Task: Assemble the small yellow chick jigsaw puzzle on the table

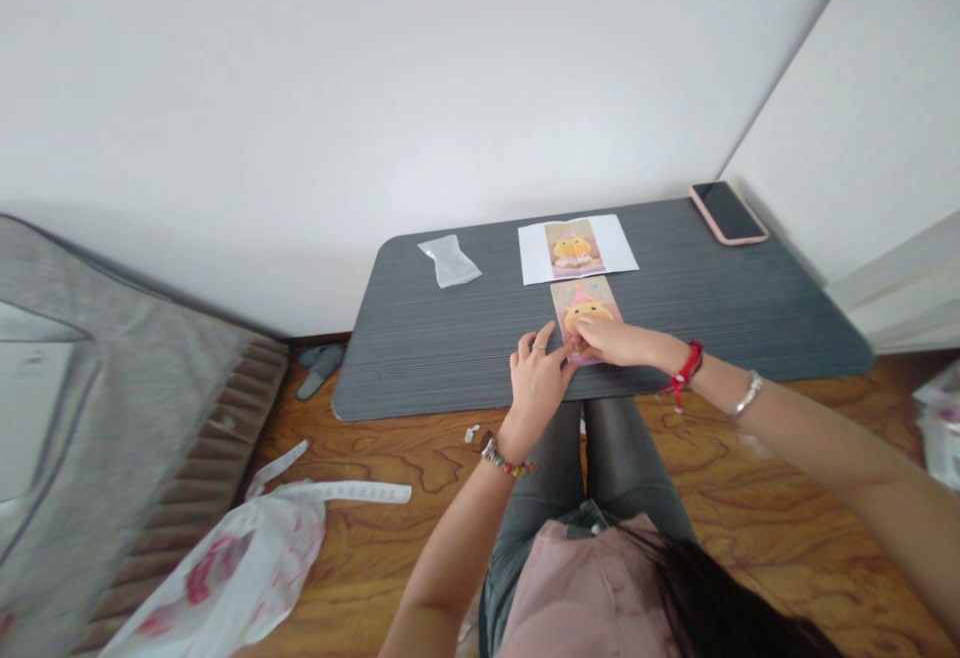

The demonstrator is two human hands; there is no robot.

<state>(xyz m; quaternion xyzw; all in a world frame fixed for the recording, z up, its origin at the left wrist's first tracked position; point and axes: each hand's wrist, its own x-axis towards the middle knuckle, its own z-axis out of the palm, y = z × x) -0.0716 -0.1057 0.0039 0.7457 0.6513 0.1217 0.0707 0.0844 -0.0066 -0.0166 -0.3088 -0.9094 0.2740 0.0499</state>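
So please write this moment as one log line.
left hand: at card's lower edge | right hand: on picture card | desk: phone, printed sheet

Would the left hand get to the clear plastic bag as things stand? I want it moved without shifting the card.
Probably yes: the table between the left hand and the plastic bag lies bare.

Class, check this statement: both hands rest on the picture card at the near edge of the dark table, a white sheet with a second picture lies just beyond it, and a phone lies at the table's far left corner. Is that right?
Not quite. The phone lies at the far right corner of the table, as the head view shows; a clear plastic bag lies toward the far left. The rest holds: left hand and right hand rest on the picture card, the white sheet just beyond.
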